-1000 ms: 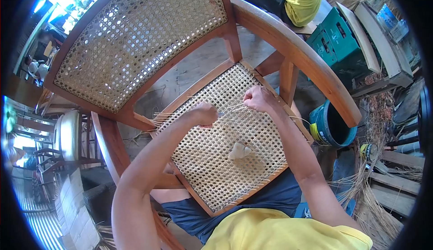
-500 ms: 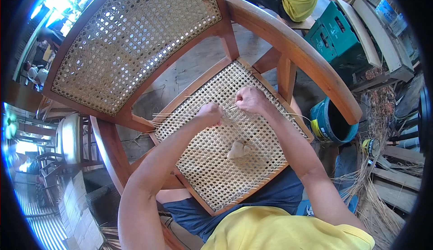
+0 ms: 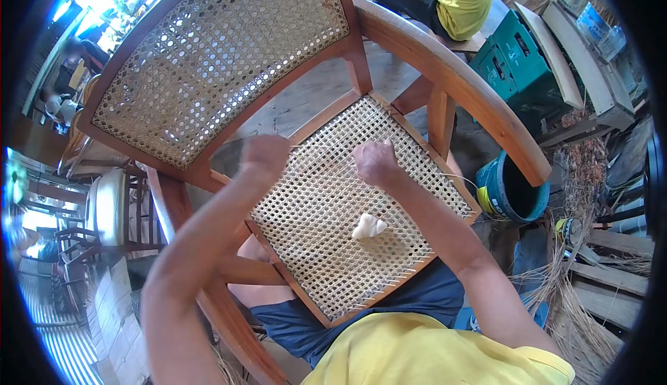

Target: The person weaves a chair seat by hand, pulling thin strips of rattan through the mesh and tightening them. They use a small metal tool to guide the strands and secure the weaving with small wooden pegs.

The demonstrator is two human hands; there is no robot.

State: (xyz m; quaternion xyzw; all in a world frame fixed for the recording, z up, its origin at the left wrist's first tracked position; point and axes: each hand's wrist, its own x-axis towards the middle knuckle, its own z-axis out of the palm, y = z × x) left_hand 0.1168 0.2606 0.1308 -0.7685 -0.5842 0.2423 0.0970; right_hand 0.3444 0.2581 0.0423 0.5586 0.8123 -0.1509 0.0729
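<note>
A wooden armchair has a seat of woven cane point(image 3: 326, 225) and a curved cane back point(image 3: 229, 58). Over the seat's left edge, my left hand point(image 3: 266, 157) is raised and blurred; its fingers cannot be made out. My right hand point(image 3: 376, 162) is closed over the upper middle of the seat, and whatever it pinches is too small to name. A pale crumpled piece point(image 3: 369, 226) rests on the weave below my right hand. One loose cane strand point(image 3: 460, 178) curves out past the seat's right edge.
The chair's curved arm point(image 3: 451, 65) arches on the right. Beyond it stand a green crate point(image 3: 511, 58), a teal bucket point(image 3: 511, 187) and loose cane fibres point(image 3: 577, 308). Another person in a yellow shirt point(image 3: 462, 3) sits at the top. A stool point(image 3: 108, 215) stands far left.
My left hand has moved left and up, away from my right hand, to the seat's left edge. My right hand has shifted slightly. Strands no longer stick out at the seat's left corner.
</note>
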